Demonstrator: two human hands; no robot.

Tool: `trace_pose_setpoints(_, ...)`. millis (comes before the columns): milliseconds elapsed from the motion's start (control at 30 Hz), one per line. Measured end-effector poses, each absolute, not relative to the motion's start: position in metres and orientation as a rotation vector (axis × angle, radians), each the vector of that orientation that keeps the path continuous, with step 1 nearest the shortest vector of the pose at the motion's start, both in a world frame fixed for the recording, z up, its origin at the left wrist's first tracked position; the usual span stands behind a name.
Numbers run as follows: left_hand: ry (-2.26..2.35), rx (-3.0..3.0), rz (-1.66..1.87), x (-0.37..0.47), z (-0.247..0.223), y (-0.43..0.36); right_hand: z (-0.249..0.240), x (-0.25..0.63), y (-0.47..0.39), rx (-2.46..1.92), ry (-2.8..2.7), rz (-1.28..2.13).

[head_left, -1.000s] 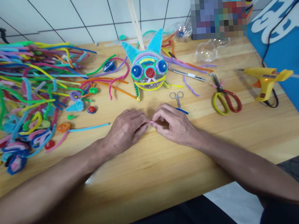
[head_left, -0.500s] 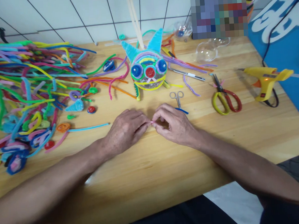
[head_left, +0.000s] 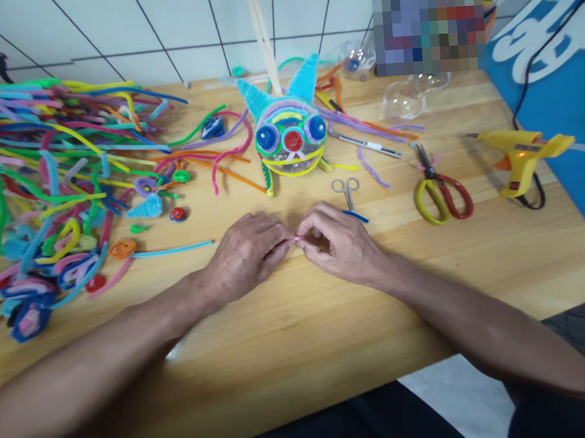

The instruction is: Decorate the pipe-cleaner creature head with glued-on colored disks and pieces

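Observation:
My left hand [head_left: 249, 254] and my right hand [head_left: 343, 245] meet above the middle of the wooden table. Fingertips of both are pinched round a small pink piece [head_left: 297, 238], probably a bit of pipe cleaner; most of it is hidden. Beyond them stands a clear round animal head [head_left: 295, 153] with blue pipe-cleaner ears, blue eyes, a red nose and a yellow mouth line. Small metal scissors [head_left: 345, 190] and a short blue pipe cleaner [head_left: 356, 216] lie just past my right hand. Left of my left hand is a light blue pipe cleaner [head_left: 174, 249] beside an orange coil [head_left: 123, 249].
Heaped pipe cleaners [head_left: 65, 121] and coiled pieces [head_left: 51, 276] cover the table's left. To the right lie red-and-yellow-handled scissors [head_left: 441, 192] and a yellow glue gun [head_left: 518, 153] with a cord. A craft knife [head_left: 367, 146] and clear plastic balls [head_left: 404, 100] sit farther back.

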State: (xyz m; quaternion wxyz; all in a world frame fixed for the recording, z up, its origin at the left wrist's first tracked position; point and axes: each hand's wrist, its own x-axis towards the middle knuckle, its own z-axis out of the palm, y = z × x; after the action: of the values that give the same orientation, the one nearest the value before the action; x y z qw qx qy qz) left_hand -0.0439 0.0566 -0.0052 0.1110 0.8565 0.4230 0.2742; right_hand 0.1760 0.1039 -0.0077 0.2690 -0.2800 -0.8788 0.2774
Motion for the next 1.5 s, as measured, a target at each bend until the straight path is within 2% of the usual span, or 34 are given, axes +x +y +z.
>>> trace_pose_setpoints(1500, 1.202, 2.526, 0.805, -0.0441, -0.0047, 0.0561, -0.0065, 0.1762, 0.1035, -0.752, -2.379, 0.738)
